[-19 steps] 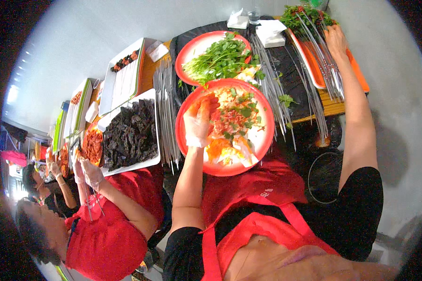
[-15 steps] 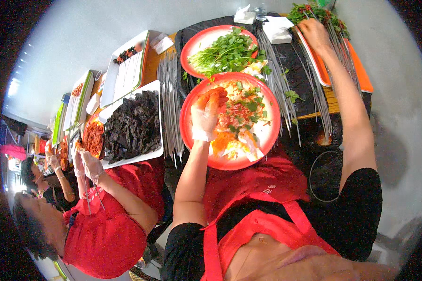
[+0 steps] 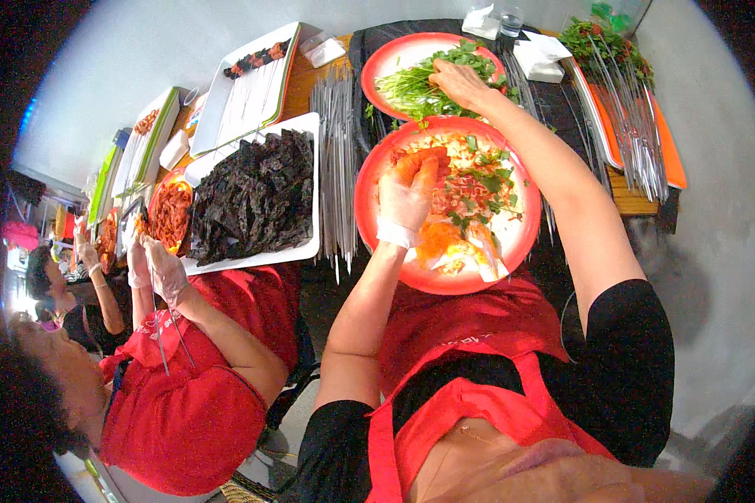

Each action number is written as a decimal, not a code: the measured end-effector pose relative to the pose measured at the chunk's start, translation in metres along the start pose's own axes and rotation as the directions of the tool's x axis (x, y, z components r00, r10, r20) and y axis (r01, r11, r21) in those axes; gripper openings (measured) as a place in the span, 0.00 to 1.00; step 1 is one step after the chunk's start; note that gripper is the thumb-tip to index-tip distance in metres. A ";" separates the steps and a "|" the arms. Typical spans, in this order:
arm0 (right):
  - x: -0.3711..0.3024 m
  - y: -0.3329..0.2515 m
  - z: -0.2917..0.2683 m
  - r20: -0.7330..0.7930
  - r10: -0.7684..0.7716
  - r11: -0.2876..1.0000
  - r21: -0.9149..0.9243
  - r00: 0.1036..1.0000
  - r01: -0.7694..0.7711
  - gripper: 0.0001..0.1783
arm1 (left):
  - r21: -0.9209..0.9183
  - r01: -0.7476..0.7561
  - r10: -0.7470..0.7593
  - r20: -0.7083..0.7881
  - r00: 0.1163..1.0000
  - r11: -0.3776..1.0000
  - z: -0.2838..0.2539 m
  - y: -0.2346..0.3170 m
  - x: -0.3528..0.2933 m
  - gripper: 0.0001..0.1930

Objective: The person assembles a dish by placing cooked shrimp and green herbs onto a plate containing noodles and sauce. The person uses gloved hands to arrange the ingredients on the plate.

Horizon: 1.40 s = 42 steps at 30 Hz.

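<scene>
My left hand, in a clear glove stained orange at the fingers, rests over the left side of a red-rimmed plate. Its fingers are bent but apart, and nothing shows clearly in them. Orange seasoned food, chopped pinkish bits and green leaves lie on that plate, with a whitish crumpled piece near its front. Beyond it, my bare right hand reaches into cilantro on a second red-rimmed plate. The right fingertips are pinched at the stems, partly hidden among them.
Metal skewers lie left of the plates; more skewers with threaded greens rest on orange-sided trays at right. A white tray of dark sheets stands at left. There, a co-worker's gloved hands hold skewers. Tissues sit beyond.
My right hand has left the skewers of greens at the far right and moved left to the cilantro. My left hand stays over the near plate. The whole view has shifted.
</scene>
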State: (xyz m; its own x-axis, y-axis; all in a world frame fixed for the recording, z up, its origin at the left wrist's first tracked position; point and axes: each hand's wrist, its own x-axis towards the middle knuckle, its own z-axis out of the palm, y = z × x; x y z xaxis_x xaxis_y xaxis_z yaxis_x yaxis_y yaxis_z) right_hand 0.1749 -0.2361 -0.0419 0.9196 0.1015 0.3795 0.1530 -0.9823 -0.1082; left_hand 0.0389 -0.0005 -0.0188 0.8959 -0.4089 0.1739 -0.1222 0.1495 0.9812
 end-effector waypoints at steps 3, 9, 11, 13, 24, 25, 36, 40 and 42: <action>-0.002 -0.005 -0.004 0.030 -0.175 0.976 -0.123 0.984 0.178 0.07 | 0.064 -0.013 0.015 -0.028 1.000 0.998 -0.003 0.005 -0.001 0.09; 0.001 0.001 -0.002 0.047 -0.151 0.988 -0.031 0.987 0.153 0.06 | 0.125 -0.103 0.108 -0.034 0.994 0.987 -0.002 -0.003 0.001 0.08; 0.005 -0.005 -0.010 -0.005 -0.170 0.986 -0.006 0.986 0.170 0.06 | 0.122 -0.112 0.116 -0.031 0.993 0.986 -0.004 -0.004 0.002 0.08; 0.009 -0.009 -0.014 -0.043 -0.146 0.988 0.050 0.988 0.148 0.08 | 0.100 -0.113 0.117 -0.036 0.992 0.988 -0.005 -0.007 0.002 0.08; 0.011 -0.036 0.012 0.114 -0.025 0.999 -0.041 0.993 0.030 0.17 | 0.114 -0.015 0.021 -0.052 0.998 0.993 -0.002 -0.001 -0.001 0.08; 0.011 -0.037 0.013 0.100 -0.030 0.997 -0.073 0.995 0.038 0.15 | 0.099 -0.012 0.017 -0.054 0.998 0.995 -0.002 0.000 -0.001 0.08; 0.016 -0.037 0.008 0.131 -0.056 0.995 0.086 0.990 0.045 0.04 | 0.111 -0.070 0.078 -0.064 0.995 0.991 -0.001 -0.002 -0.001 0.09; 0.015 -0.022 -0.009 0.205 0.009 0.869 0.483 0.979 -0.109 0.08 | 0.096 -0.020 0.026 -0.064 0.998 0.995 0.001 -0.005 0.000 0.08; 0.014 -0.010 -0.011 0.206 0.017 0.877 0.467 0.978 -0.114 0.09 | 0.116 -0.038 0.043 -0.040 0.998 0.993 0.004 -0.002 0.001 0.08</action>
State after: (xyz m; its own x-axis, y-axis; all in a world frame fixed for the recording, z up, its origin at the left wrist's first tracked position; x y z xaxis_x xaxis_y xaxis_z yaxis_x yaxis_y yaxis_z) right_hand 0.1818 -0.2270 -0.0253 0.9769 0.1148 0.1801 0.1985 -0.7996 -0.5668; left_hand 0.0384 -0.0046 -0.0207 0.9063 -0.3653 0.2124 -0.2049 0.0597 0.9770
